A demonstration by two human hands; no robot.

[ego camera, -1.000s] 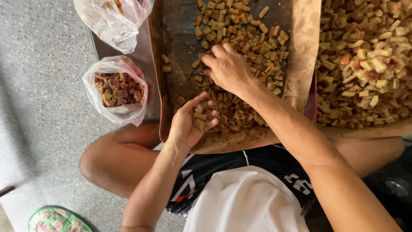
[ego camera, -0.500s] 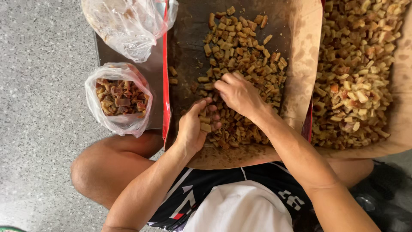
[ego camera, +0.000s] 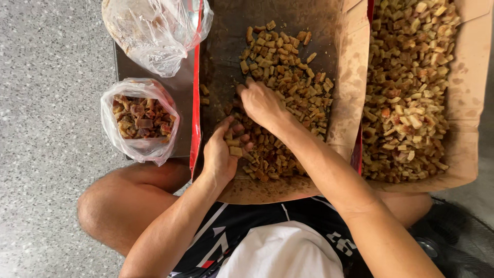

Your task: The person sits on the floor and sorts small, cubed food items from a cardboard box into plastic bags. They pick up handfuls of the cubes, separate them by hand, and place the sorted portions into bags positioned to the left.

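1. My left hand (ego camera: 222,153) stays cupped, fingers curled up around a few brown chunks (ego camera: 235,151) on the palm.
2. My right hand (ego camera: 263,103), fingers together and bent, rakes the pile (ego camera: 288,87) in the cardboard box (ego camera: 350,87).
3. I should pick small, keeping pieces over the box.

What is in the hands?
The left hand cups a few brown pieces in its palm. The right hand rests on the pile, holding nothing visible.
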